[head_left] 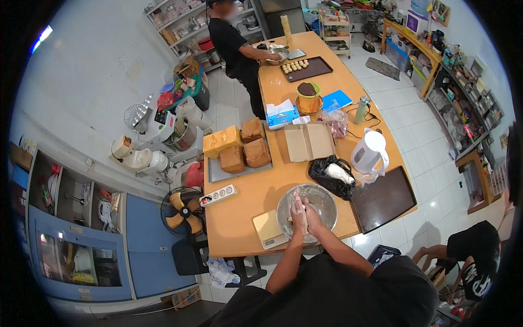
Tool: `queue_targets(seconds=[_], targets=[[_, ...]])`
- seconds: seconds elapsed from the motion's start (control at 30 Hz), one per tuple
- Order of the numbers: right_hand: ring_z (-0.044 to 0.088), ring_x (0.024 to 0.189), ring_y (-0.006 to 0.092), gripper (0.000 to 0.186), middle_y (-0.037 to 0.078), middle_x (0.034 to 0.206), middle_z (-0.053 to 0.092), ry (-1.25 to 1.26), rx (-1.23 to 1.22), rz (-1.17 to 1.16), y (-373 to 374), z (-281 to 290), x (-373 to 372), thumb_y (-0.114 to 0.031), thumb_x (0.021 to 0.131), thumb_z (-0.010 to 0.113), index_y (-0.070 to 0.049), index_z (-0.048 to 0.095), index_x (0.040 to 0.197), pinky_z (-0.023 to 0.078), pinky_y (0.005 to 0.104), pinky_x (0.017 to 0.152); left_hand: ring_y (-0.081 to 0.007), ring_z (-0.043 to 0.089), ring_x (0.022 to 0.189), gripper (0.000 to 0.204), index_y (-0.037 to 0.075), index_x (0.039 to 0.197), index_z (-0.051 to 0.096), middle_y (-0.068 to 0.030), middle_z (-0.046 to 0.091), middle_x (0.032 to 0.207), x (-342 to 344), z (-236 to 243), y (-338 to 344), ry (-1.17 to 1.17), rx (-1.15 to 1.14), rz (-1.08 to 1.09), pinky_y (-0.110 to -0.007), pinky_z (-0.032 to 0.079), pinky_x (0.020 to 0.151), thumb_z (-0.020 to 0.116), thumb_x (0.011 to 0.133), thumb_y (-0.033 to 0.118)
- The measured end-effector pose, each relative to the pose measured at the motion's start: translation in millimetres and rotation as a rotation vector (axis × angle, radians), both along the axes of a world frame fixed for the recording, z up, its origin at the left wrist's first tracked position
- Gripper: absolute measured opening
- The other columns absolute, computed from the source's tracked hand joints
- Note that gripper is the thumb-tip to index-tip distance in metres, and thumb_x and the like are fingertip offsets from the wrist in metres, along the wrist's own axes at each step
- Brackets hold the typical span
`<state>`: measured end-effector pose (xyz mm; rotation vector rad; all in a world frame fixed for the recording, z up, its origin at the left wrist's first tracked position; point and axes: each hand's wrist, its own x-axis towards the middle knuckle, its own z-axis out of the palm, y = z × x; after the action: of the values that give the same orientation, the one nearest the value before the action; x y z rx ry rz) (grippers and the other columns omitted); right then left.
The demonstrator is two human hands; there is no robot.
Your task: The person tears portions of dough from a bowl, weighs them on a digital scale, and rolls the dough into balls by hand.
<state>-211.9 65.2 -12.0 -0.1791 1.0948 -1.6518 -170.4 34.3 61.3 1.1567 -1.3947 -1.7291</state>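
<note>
Over a wide steel bowl (327, 194) dusted with flour, my left hand (298, 211) and my right hand (312, 217) are brought palm to palm. White flour coats the fingers, which point away from me. The palms hide whatever lies between them. Beside the left hand, a small pale lump shows low in the bowl, too little to name. A flat kitchen scale (268, 228) with a pale yellow top stands just left of the bowl. At its upper right lies a black plastic bag (321, 173) around a white bundle.
A dark baking tray (384, 200) overhangs the right edge, below a white kettle (368, 150). Brown loaves (232, 159) fill a tray at left, near a power strip (219, 195). An open cardboard box (310, 143) sits mid-table. A co-worker (231, 46) handles a bowl at far left.
</note>
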Motion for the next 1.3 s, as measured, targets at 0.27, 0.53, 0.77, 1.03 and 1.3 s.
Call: queue_targets(seconds=[0.27, 0.53, 0.77, 1.03, 1.3], targets=[[0.043, 0.129, 0.0222, 0.062, 0.007, 0.145, 0.041, 0.087, 0.005, 0.018, -12, 30, -16, -0.051, 0.100, 0.033, -0.011, 0.028, 0.148, 0.042, 0.0440, 0.100, -0.0254, 0.038, 0.132, 0.052, 0.002, 0.142, 0.038, -0.0151, 0.042, 0.144, -1, 7, 25, -0.105, -0.280, -0.091, -0.034, 0.026, 0.110, 0.031, 0.103, 0.036], [0.034, 0.136, 0.0218, 0.073, 0.012, 0.149, 0.036, 0.147, 0.091, -0.032, 6, 48, -12, -0.059, 0.098, 0.026, -0.004, 0.031, 0.146, 0.026, 0.0326, 0.110, -0.0244, 0.037, 0.134, 0.056, 0.001, 0.142, 0.039, -0.0158, 0.040, 0.145, -5, 17, 24, 0.009, 0.091, 0.017, -0.033, 0.025, 0.111, 0.030, 0.103, 0.041], [0.050, 0.121, 0.0156, 0.040, 0.010, 0.131, 0.056, 0.114, 0.124, 0.063, 7, 29, -2, -0.015, 0.097, 0.048, -0.002, 0.050, 0.135, 0.038, 0.0267, 0.100, -0.0240, 0.039, 0.132, 0.061, 0.002, 0.143, 0.038, -0.0163, 0.040, 0.145, -1, -41, 20, -0.079, -0.077, 0.343, -0.033, 0.028, 0.108, 0.027, 0.103, 0.047], [0.041, 0.130, 0.0213, 0.054, 0.011, 0.142, 0.044, 0.045, 0.132, -0.023, 7, -1, -9, -0.040, 0.101, 0.039, -0.007, 0.039, 0.144, 0.030, 0.0304, 0.107, -0.0264, 0.041, 0.128, 0.056, 0.003, 0.143, 0.037, -0.0162, 0.043, 0.142, -3, -45, 36, 0.009, 0.337, 0.180, -0.035, 0.032, 0.106, 0.037, 0.100, 0.039], [0.057, 0.100, 0.0185, 0.036, 0.007, 0.107, 0.061, 0.354, 0.263, -0.107, 19, 24, 7, -0.033, 0.099, 0.051, -0.005, 0.056, 0.120, 0.045, 0.0310, 0.089, -0.0344, 0.031, 0.135, 0.053, 0.001, 0.140, 0.039, -0.0219, 0.034, 0.146, -11, -58, 16, -0.454, -0.288, 0.016, -0.041, 0.026, 0.110, 0.047, 0.095, 0.028]])
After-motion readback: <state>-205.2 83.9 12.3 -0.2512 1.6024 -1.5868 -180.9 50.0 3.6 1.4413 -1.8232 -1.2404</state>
